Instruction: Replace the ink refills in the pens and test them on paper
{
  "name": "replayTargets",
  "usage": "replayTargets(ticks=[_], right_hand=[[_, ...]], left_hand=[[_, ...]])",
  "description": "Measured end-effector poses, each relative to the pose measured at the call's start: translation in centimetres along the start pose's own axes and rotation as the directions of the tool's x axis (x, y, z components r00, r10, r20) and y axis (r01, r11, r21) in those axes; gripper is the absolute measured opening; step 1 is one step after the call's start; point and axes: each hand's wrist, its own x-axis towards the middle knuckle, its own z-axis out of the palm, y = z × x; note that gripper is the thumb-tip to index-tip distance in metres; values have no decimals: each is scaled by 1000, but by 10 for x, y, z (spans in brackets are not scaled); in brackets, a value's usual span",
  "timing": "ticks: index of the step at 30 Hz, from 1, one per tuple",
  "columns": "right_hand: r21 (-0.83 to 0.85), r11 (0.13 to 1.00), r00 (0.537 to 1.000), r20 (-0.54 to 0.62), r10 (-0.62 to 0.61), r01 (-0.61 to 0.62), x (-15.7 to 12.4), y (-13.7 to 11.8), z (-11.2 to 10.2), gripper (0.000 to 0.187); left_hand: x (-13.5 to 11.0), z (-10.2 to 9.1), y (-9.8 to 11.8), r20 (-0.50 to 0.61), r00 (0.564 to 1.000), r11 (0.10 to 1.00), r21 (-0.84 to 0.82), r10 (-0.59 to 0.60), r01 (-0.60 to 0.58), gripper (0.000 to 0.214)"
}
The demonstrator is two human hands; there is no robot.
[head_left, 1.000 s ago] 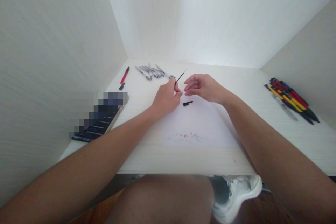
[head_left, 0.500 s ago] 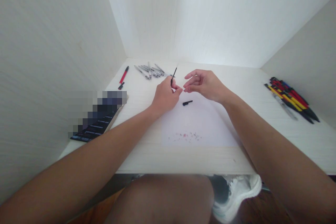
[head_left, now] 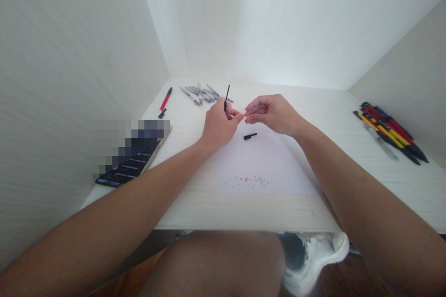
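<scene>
Left hand (head_left: 223, 125): grip closed on thin black stick (head_left: 227, 94), stick poking up. Right hand (head_left: 268, 113): fingers bent, tips right by left fingertips; cannot tell if grip holds anything tiny. Black cap (head_left: 250, 137) near both, on white paper (head_left: 261, 158). Paper on bench (head_left: 188, 199).

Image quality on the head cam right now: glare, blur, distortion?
Head view: white back wall brightest right of centre; head view: soft focus, clear-and-black pens smeared, thin black rod traceable; head view: square mosaic hides part of the black-screened flat device; head view: wide-angle stretch toward the edges.
</scene>
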Motion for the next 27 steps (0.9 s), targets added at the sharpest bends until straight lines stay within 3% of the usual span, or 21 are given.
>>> replayTargets(ticks=[9, 12, 16, 20, 24, 27], right_hand=[[-266, 954, 991, 34, -133, 137, -4, 5, 1, 6], [-367, 920, 986, -31, -164, 141, -3, 1, -10, 7], [-524, 850, 945, -249, -213, 53, -4, -3, -43, 12], [-635, 763, 884, -419, -208, -122, -16, 0, -66, 18], [-710, 657, 880, -452, -148, -254, -34, 10, -56, 21], [-708, 631, 892, -449, -56, -316, -45, 17, -39, 20]], left_hand=[[0, 3, -3, -18, 999, 999, -15, 32, -32, 42], [-2, 5, -4, 17, 999, 999, -18, 37, -36, 42], [-2, 9, -9, 43, 997, 998, 4, 61, -61, 41], [1, 12, -14, 41, 995, 995, 39, 91, -92, 38], [0, 12, -14, 45, 994, 993, 60, 100, -102, 35], [-2, 12, -12, 70, 992, 991, 78, 103, -108, 34]])
